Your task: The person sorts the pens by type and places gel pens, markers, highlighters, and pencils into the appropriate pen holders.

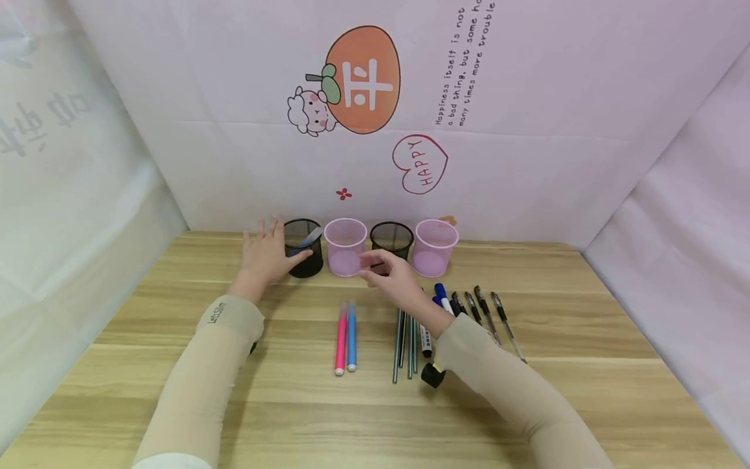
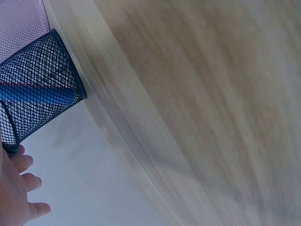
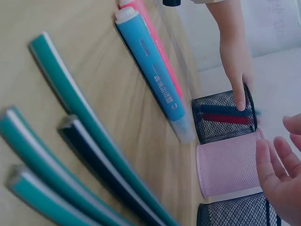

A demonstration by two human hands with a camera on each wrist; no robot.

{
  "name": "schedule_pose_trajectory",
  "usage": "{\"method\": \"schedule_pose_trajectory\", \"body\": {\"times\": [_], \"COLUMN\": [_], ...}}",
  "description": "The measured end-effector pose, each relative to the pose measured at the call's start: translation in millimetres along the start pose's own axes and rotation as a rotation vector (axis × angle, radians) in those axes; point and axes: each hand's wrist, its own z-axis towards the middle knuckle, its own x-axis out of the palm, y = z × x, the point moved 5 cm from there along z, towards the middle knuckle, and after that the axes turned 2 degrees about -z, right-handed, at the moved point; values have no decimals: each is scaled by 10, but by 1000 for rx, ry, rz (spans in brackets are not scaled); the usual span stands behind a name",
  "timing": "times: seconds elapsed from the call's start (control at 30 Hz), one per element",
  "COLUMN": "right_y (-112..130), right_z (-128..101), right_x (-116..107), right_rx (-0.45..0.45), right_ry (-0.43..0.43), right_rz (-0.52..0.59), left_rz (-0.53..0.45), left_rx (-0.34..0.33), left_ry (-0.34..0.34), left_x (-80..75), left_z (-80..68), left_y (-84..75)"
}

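Four cups stand in a row at the back of the wooden table: a black mesh cup [image 1: 303, 249], a pink cup [image 1: 346, 247], a second black mesh cup [image 1: 391, 238] and another pink cup [image 1: 435, 247]. My left hand [image 1: 266, 257] rests with spread fingers beside the left black mesh cup [image 3: 223, 115], its thumb touching the wall. Through the mesh [image 2: 37, 99] a blue and a red pen show inside. My right hand [image 1: 392, 277] hovers loosely open and holds nothing, just in front of the first pink cup [image 3: 228, 167].
On the table lie a pink and a blue marker [image 1: 346, 335] side by side, several thin green and dark pencils [image 1: 405, 340], whiteboard markers [image 1: 441, 298] and several black pens [image 1: 489, 316]. White printed cloth walls enclose the table on three sides.
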Motion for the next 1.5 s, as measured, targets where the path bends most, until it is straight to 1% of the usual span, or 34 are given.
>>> {"method": "schedule_pose_trajectory", "body": {"times": [0.13, 0.2, 0.47, 0.67, 0.83, 1.03, 1.27, 1.4, 1.5], "right_y": [-46, -80, -202, -283, -341, -396, -439, -408, -394], "right_z": [-49, -71, -153, -214, -254, -277, -297, -307, -305], "right_x": [10, 14, 25, 69, 168, 263, 342, 363, 394], "right_rx": [44, 65, 140, 227, 326, 403, 515, 537, 531], "right_ry": [41, 58, 125, 162, 208, 232, 254, 259, 277], "right_rz": [71, 85, 60, 59, 136, 167, 244, 251, 251], "left_rz": [1, 2, -11, -13, -24, -29, -30, -27, -27], "left_rx": [-3, -4, 2, 1, -1, -10, -12, -19, -22], "left_ry": [1, 1, 11, 14, 11, 11, 8, 14, 14], "left_x": [-7, -11, -8, -23, -14, 25, 24, -3, -21], "left_z": [3, 0, -2, -16, -11, 24, 24, -5, -31], "left_y": [5, 3, -14, -10, -6, 24, 20, -8, -22]}}
